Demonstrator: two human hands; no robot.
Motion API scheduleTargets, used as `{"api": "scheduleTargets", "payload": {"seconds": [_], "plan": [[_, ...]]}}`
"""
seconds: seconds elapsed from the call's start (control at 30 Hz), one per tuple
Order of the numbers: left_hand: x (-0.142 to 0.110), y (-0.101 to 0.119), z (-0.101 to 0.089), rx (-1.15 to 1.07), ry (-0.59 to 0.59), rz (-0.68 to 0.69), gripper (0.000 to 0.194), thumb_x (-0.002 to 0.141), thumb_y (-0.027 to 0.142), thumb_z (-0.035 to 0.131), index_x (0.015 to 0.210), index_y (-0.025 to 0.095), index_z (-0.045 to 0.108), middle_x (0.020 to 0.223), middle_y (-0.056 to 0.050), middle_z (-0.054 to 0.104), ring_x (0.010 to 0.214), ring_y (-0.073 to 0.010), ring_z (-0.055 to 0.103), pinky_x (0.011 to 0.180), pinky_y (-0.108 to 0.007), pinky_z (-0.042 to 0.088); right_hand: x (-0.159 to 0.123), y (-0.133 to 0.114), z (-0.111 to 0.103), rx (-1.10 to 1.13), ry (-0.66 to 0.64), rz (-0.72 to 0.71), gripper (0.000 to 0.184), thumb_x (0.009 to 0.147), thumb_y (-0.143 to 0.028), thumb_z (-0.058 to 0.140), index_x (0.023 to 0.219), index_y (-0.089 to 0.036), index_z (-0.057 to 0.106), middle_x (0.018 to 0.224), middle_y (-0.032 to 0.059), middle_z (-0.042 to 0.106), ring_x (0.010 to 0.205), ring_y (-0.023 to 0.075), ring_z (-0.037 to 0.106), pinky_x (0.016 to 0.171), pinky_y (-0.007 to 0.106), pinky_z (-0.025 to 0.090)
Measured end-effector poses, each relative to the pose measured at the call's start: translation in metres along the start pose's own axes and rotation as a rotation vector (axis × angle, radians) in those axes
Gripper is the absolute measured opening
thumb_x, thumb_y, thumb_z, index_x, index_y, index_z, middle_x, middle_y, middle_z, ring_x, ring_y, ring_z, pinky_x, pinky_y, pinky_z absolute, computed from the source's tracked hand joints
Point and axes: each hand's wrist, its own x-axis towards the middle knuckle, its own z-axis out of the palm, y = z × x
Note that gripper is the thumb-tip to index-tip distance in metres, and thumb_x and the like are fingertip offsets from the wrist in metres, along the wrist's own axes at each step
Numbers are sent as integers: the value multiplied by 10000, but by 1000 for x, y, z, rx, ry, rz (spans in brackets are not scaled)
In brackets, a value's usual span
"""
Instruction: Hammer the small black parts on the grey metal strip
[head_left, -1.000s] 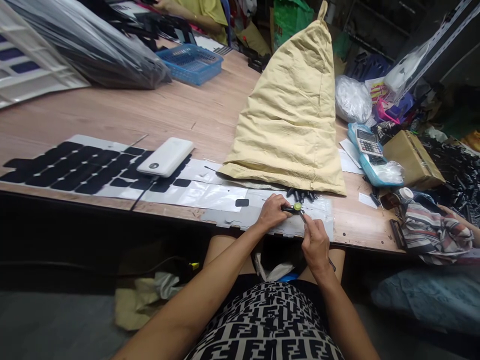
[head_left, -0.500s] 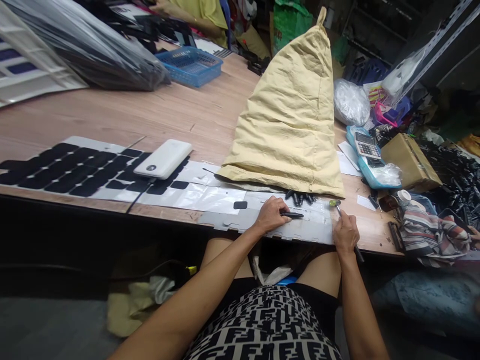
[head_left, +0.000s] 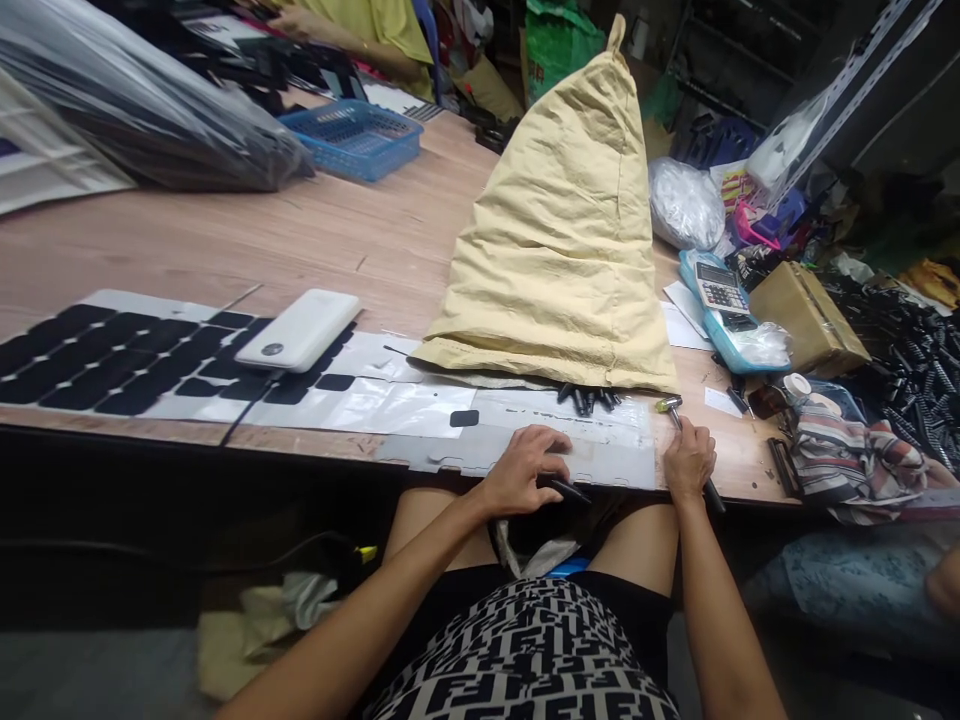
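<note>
Black piece (head_left: 572, 491) at the loosely spread left hand (head_left: 523, 470) — hammer (head_left: 668, 405) in the tightly curled right hand (head_left: 688, 460).

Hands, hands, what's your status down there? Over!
Left hand, fingers curled, at black piece. Right hand gripping hammer. Yellow bag beyond, black parts at its hem.

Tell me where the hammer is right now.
In the head view, the hammer is right of centre, gripped in the right hand, its head beside the grey sheet's right edge.
</note>
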Motion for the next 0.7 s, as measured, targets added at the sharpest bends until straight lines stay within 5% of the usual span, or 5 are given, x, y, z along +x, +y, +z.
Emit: {"api": "scheduleTargets", "payload": {"seconds": [0.2, 0.43, 0.57, 0.7], "plan": [[-25, 19, 18, 64, 148, -77, 334, 693, 409, 869, 971, 289, 728, 1275, -65, 656, 1212, -329, 518, 1034, -478, 374, 0, -2, -1, -7, 4, -6, 381, 979, -222, 438, 1276, -216, 676, 1020, 104, 583, 927, 239, 470, 769, 360, 357], [46, -14, 7, 31, 536, -382, 198, 891, 377, 646, 1004, 221, 694, 890, -57, 686, 878, -244, 591, 887, -402, 469, -1, -3, 0, -15, -13, 6, 380, 984, -223, 439, 1295, -223, 658, 1046, 103, 569, 931, 235, 469, 775, 345, 357], [82, -36, 6, 129, 536, -470, 169, 828, 388, 698, 848, 221, 719, 823, -72, 646, 858, -267, 576, 811, -404, 475, -1, -2, 0, -12, -18, 7, 382, 983, -224, 441, 1303, -221, 650, 1047, 104, 560, 935, 235, 464, 785, 346, 361], [75, -38, 3, 129, 508, -469, 139, 792, 367, 727, 803, 229, 713, 868, -70, 682, 878, -275, 583, 774, -397, 474, -1, -1, 0, 3, -27, 13, 381, 987, -232, 435, 1299, -228, 653, 1046, 104, 558, 937, 237, 461, 788, 348, 365]]}}
